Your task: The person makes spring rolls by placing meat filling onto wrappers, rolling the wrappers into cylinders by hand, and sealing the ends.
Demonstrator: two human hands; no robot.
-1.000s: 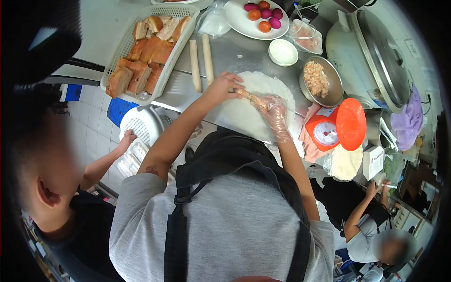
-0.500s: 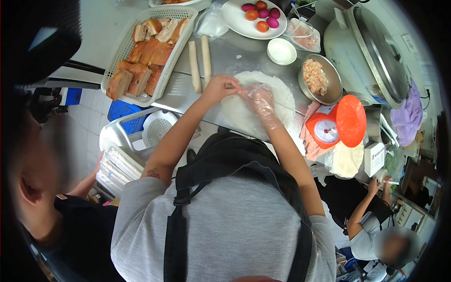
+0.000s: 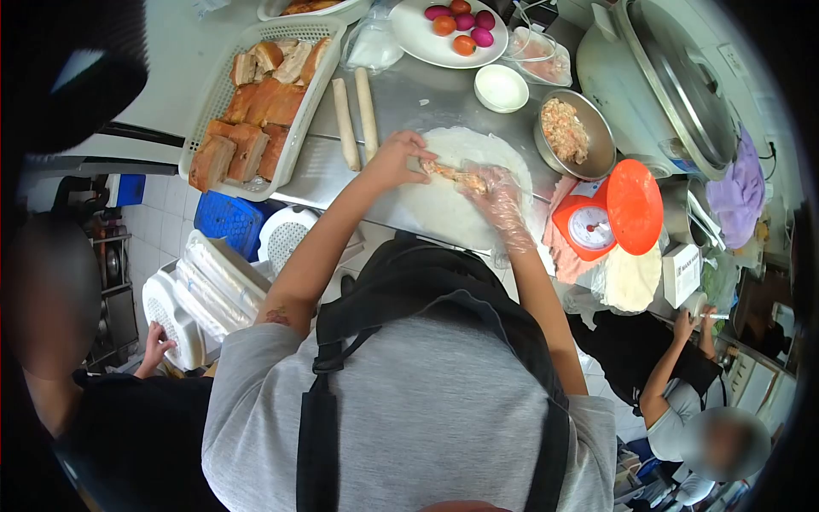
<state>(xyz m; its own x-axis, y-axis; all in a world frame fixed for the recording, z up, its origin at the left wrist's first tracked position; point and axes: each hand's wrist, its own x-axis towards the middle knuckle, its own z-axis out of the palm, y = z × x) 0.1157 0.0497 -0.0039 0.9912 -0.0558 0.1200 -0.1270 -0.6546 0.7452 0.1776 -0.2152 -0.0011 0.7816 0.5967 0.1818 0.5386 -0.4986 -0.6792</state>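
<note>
A round white sheet of dough (image 3: 452,218) lies on the steel table, with a strip of orange-pink minced filling (image 3: 452,175) across its upper part. My left hand (image 3: 397,162) is bare and rests at the strip's left end, thumb and fingers apart around it. My right hand (image 3: 499,194) wears a clear plastic glove. Its fingers are bent onto the filling at the strip's right end. Further right, a metal bowl (image 3: 607,158) holds more minced filling (image 3: 565,132).
Behind my left hand lie two wooden rolling pins (image 3: 367,115) and a basket (image 3: 294,162) of roasted pork. A white bowl (image 3: 502,89), an egg plate (image 3: 409,43), a red scale (image 3: 587,226) and a large pot (image 3: 623,94) stand around. One person (image 3: 128,427) is at left, another (image 3: 674,384) at right.
My hands have moved apart: the right shifted right and down, uncovering the filling strip, and the left released its pinch near the glove. The person at left has moved stacked white trays.
</note>
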